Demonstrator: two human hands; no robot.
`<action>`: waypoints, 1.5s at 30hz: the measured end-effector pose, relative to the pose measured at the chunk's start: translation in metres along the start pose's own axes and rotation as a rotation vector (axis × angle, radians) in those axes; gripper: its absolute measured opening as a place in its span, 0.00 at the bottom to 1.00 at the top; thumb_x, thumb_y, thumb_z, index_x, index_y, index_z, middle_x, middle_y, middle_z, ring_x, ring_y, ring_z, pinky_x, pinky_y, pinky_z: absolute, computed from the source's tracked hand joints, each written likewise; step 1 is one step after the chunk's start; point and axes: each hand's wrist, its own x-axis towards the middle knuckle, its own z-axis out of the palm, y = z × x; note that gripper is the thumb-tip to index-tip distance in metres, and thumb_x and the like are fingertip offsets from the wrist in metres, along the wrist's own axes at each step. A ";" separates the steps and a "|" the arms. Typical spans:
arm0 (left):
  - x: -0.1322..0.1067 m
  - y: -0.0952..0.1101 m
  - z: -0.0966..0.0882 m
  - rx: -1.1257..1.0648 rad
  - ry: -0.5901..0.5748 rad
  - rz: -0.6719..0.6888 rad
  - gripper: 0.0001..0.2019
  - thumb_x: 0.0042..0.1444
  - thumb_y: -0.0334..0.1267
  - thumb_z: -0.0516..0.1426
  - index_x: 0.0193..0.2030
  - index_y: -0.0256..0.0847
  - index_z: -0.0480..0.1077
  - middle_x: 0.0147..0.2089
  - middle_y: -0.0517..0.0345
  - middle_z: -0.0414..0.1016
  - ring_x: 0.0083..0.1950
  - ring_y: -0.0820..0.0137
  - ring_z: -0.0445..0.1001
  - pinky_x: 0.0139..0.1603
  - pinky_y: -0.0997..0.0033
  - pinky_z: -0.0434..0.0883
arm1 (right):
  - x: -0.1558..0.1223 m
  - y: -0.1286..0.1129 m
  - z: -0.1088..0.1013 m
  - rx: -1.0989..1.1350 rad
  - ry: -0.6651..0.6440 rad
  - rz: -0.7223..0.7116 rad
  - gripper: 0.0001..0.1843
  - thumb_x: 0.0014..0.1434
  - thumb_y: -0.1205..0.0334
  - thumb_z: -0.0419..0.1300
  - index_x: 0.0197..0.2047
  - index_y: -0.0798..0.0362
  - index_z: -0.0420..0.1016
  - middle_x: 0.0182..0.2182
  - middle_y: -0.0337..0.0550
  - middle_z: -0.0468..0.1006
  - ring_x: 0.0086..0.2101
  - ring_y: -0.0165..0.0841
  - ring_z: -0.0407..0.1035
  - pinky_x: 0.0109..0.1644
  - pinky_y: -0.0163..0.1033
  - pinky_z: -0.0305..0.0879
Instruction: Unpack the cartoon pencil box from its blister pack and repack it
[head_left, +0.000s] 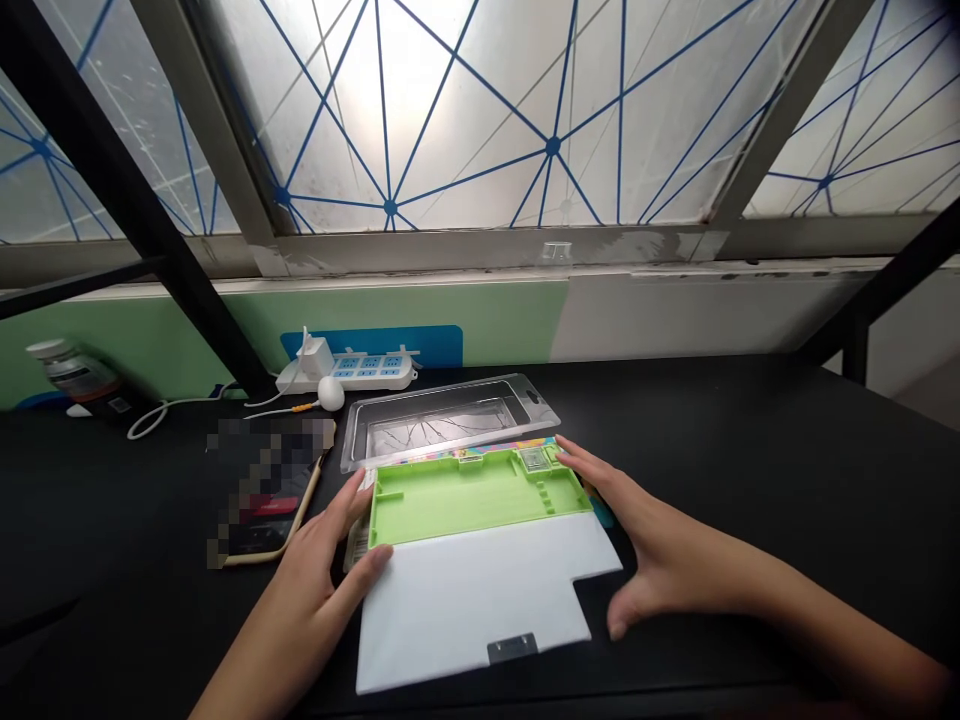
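Observation:
A pencil case lies open on the black table, its shallow green plastic tray (457, 500) facing up. Its white flap lid (480, 600) is folded down toward me, with a notch at the right corner and a dark rectangular piece at the near edge. My left hand (322, 560) grips the tray's left side, thumb on the near corner and fingers along the edge. With fingertips at the tray's far right corner, my right hand (637, 540) is spread, its thumb apart from the case. A colourful printed strip shows along the far edge; the underside is hidden.
Behind the case rests a clear plastic package tray (450, 418). To the left lies a phone-like object with a tan edge (309, 500), partly blurred. A white power strip (371, 372) with a cable and a bottle (79, 372) stand along the wall. Black frame bars (150, 220) flank the table.

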 end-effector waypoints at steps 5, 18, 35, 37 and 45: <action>-0.003 0.002 0.003 -0.144 0.063 0.013 0.32 0.71 0.57 0.43 0.77 0.50 0.47 0.68 0.47 0.71 0.72 0.50 0.62 0.69 0.40 0.61 | 0.007 0.006 0.001 0.269 0.059 0.118 0.55 0.54 0.45 0.71 0.76 0.42 0.45 0.72 0.54 0.56 0.69 0.53 0.55 0.69 0.60 0.57; -0.009 0.008 -0.003 -0.096 0.079 0.051 0.35 0.66 0.57 0.55 0.75 0.54 0.49 0.65 0.53 0.74 0.56 0.53 0.80 0.41 0.63 0.81 | 0.013 0.003 0.012 0.223 0.229 0.110 0.45 0.51 0.49 0.74 0.68 0.44 0.60 0.63 0.53 0.71 0.59 0.52 0.69 0.62 0.58 0.69; 0.054 0.015 0.008 0.381 0.201 0.167 0.31 0.68 0.46 0.50 0.74 0.33 0.53 0.75 0.33 0.55 0.78 0.43 0.44 0.69 0.35 0.56 | 0.130 0.030 -0.004 0.085 0.257 -0.151 0.28 0.63 0.49 0.63 0.63 0.48 0.66 0.66 0.55 0.67 0.64 0.47 0.63 0.65 0.55 0.63; 0.052 0.016 0.012 0.516 0.186 0.167 0.30 0.68 0.46 0.50 0.72 0.33 0.58 0.74 0.33 0.57 0.77 0.42 0.47 0.69 0.31 0.54 | 0.127 0.034 0.000 0.020 0.270 -0.151 0.27 0.65 0.48 0.61 0.64 0.49 0.67 0.66 0.58 0.66 0.66 0.49 0.59 0.66 0.59 0.60; 0.068 0.053 0.010 0.675 0.118 0.302 0.30 0.69 0.54 0.49 0.69 0.37 0.65 0.75 0.37 0.56 0.77 0.46 0.51 0.72 0.39 0.54 | 0.117 0.012 0.002 -0.249 0.307 -0.239 0.17 0.70 0.55 0.54 0.57 0.51 0.75 0.67 0.59 0.66 0.66 0.52 0.59 0.69 0.68 0.45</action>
